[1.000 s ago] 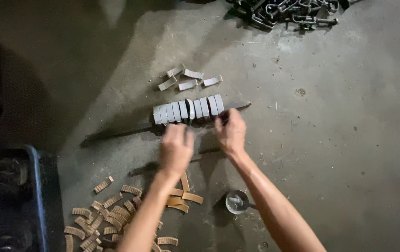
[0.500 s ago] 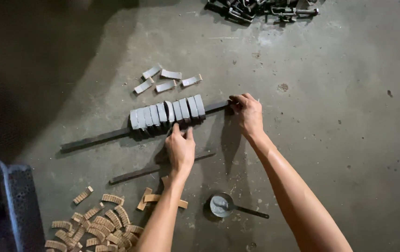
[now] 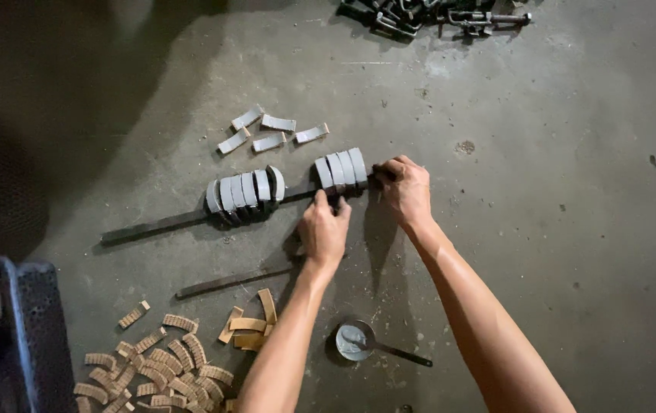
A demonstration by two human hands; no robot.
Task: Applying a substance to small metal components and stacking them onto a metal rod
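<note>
Nearest us: a small tin (image 3: 355, 341) with pale paste and a tool handle lying out of it, untouched, just beside our left forearm. Left of it a heap of tan curved liners (image 3: 161, 369), with a few more liners (image 3: 248, 324) lying apart near the tin; none of these sits on the grey pieces that we can see, so that stock looks unused. A bare thin bar (image 3: 232, 280) lies on the floor between the heap and the work. A dark crate (image 3: 21, 329) sits at the left edge. Work zone: a long bar (image 3: 156, 225) carries grey curved shoes in two groups, five on the left (image 3: 242, 191) and three on the right (image 3: 341, 170), with a gap of bare bar between them. Our left hand (image 3: 324, 229) is at that gap, fingers curled down onto the bar beside the three-piece group. Our right hand (image 3: 404, 188) is pinched around the bar's right end, touching the outermost shoe. Beyond the bar, five loose shoes (image 3: 271, 132) lie flat, not yet on it. So roughly eight mounted, five waiting; we judge the loading past halfway. Far top: a pile of dark metal clamps (image 3: 429, 12), well apart.
</note>
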